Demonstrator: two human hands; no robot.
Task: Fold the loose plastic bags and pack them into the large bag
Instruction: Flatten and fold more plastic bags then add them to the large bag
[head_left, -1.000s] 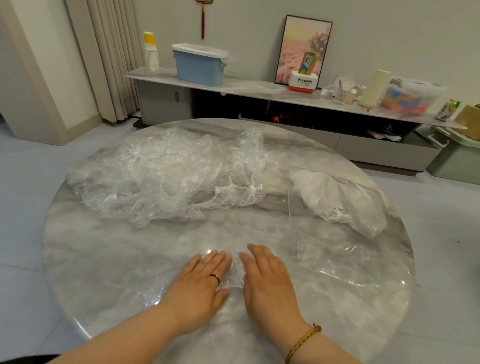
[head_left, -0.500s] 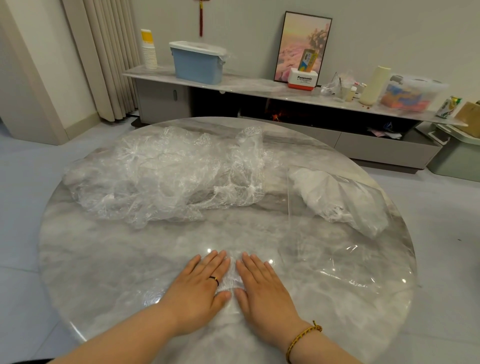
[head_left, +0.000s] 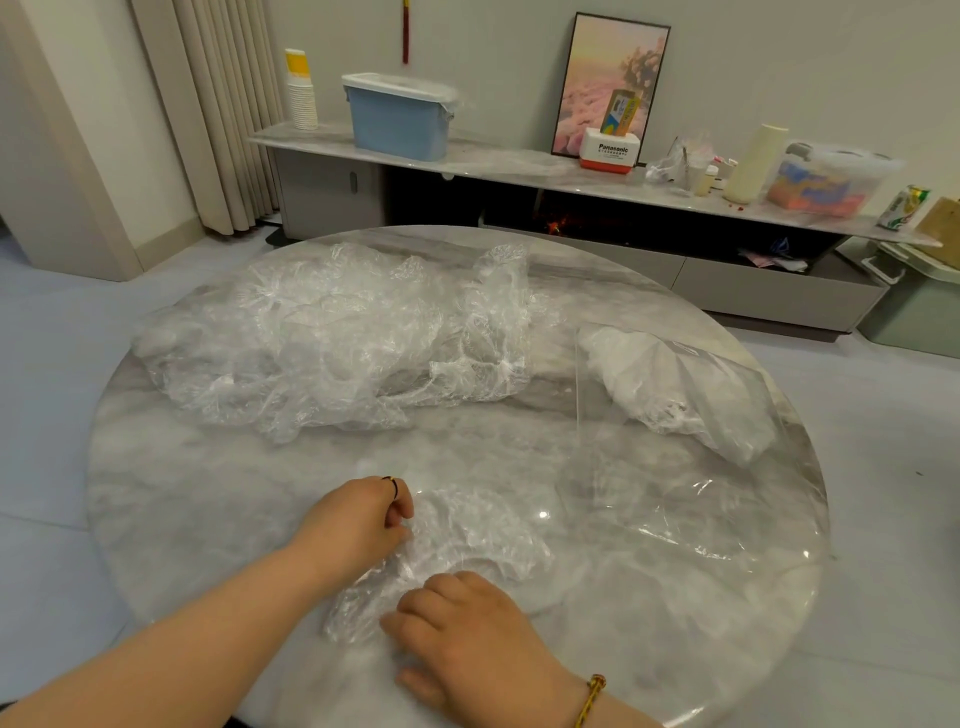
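Head view: plastic bag (head_left: 467, 530), clear, crinkled, bunched

Bright, even light from overhead here, shadows barely there, and one small white glare dot pops on the table (head_left: 208, 509) near 5 o'clock. Streaky glints flash off the large bag (head_left: 675, 493) at 4 o'clock, while the loose bag (head_left: 467, 530) at 6 o'clock looks soft. Wide-angle bowing curves the shelf (head_left: 519, 165) at 12 o'clock and tilts the curtain (head_left: 223, 104) at 10 o'clock.
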